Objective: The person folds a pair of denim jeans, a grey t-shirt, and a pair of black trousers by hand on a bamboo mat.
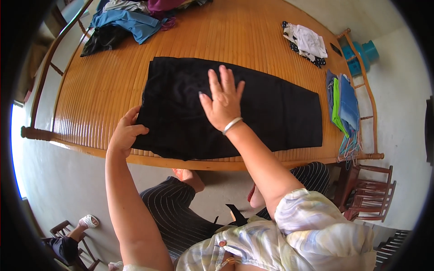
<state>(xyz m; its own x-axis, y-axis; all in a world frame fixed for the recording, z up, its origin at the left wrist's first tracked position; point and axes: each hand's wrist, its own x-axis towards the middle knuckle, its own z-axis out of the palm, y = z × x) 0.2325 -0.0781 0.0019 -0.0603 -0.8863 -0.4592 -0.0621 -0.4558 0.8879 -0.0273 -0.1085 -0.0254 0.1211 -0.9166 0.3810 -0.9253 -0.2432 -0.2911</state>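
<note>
Spreading across the near half of the slatted wooden platform (90,90) is a black garment (271,113), folded flat into a long, roughly rectangular shape that runs from the near left part toward the right edge, its lower hem close to the near edge. The cloth is dark and plain, mostly smooth, with faint creases near the middle.

At the far left corner lies a heap of clothes (126,22) in blue, black and purple, well apart from the black piece. Toward the far right edge sits a small stack of white and dotted fabric (307,43), and at the right edge a folded pile in blue and green (343,106) hangs partly over the rail, just beside the garment's right end. Beyond that rail stands a teal container (361,54) on the floor. A dark red wooden chair (370,194) stands off the near right corner. Nothing lies on the black cloth apart from the hands.

The left hand (124,133) pinches the garment's near left corner, fingers curled closed on the fabric. The right hand (224,101), with a pale bangle (232,125) at the wrist, lies flat and spread on the cloth's middle, pressing down without gripping.
</note>
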